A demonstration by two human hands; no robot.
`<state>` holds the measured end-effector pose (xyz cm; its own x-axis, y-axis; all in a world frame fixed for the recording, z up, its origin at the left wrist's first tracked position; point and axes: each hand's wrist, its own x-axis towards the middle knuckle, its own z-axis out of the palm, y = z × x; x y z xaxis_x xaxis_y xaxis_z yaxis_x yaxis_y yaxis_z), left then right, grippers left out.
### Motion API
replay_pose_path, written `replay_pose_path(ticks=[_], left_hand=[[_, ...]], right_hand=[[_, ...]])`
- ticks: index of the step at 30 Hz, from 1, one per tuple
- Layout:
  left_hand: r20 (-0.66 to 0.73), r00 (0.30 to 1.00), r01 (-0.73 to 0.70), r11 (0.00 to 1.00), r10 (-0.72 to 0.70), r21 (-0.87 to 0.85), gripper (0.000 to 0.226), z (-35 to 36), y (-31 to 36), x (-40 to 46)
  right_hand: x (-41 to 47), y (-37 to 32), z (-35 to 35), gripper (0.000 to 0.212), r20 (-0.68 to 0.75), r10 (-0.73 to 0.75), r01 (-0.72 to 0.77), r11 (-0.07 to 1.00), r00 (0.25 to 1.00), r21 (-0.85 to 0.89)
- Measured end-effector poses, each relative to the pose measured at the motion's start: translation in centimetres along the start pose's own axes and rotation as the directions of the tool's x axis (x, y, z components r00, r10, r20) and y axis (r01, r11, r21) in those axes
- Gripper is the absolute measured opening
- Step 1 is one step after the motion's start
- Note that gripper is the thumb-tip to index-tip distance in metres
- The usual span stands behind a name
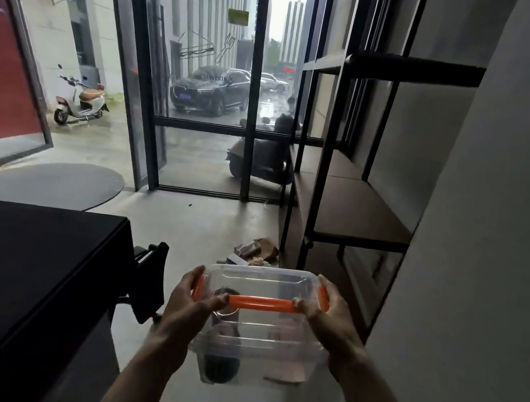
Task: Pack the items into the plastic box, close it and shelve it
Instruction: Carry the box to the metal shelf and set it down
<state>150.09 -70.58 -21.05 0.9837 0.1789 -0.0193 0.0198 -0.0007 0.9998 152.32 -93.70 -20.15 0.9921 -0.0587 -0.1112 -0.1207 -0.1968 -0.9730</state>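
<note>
Head view shows the left hand (189,305) and right hand (333,314), fingers clamped on the ends of the lidded plastic box (261,321) in mid-air near the shelf (357,209): carry it level.

We've got both bare forearms stretched forward and converging, low in the frame. Left hand (191,300) clamps the left end of the plastic box (260,331), thumb on top, fingers wrapped around the side. Right hand (326,313) mirrors it on the right end, thumb pressing the top. Wrists straight, palms facing each other.
</note>
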Motion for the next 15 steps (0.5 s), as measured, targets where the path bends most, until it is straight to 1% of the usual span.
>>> replay_pose_path(ticks=[3, 6, 9, 13, 15], left_hand=[[-0.040, 0.999, 0.012, 1.000, -0.012, -0.005, 0.087, 0.7, -1.0, 7.1], [-0.067, 0.998, 0.007, 1.000, -0.007, 0.004, 0.087, 0.6, -1.7, 15.2], [-0.083, 0.996, -0.012, 1.000, 0.012, -0.002, 0.086, 0.2, -0.9, 23.8], [-0.100, 0.994, -0.054, 0.998, 0.055, 0.011, 0.085, -0.3, 0.7, 34.8], [-0.095, 0.994, -0.052, 0.998, 0.054, 0.019, 0.084, -0.4, 0.9, 39.5]], right_hand=[[7.3, -0.2, 1.2, 0.077, 0.012, 0.002, -0.001, 1.000, 1.000, -0.002], [15.8, -0.9, 3.0, 0.076, 0.002, -0.021, 0.022, 0.998, 1.000, -0.062], [24.0, -3.2, 5.1, 0.081, 0.013, -0.022, 0.023, 0.995, 1.000, -0.094], [34.3, -6.2, 7.4, 0.082, 0.020, -0.060, 0.062, 0.992, 0.998, -0.111], [38.8, -7.0, 8.3, 0.082, 0.025, -0.065, 0.068, 0.990, 0.998, -0.128]])
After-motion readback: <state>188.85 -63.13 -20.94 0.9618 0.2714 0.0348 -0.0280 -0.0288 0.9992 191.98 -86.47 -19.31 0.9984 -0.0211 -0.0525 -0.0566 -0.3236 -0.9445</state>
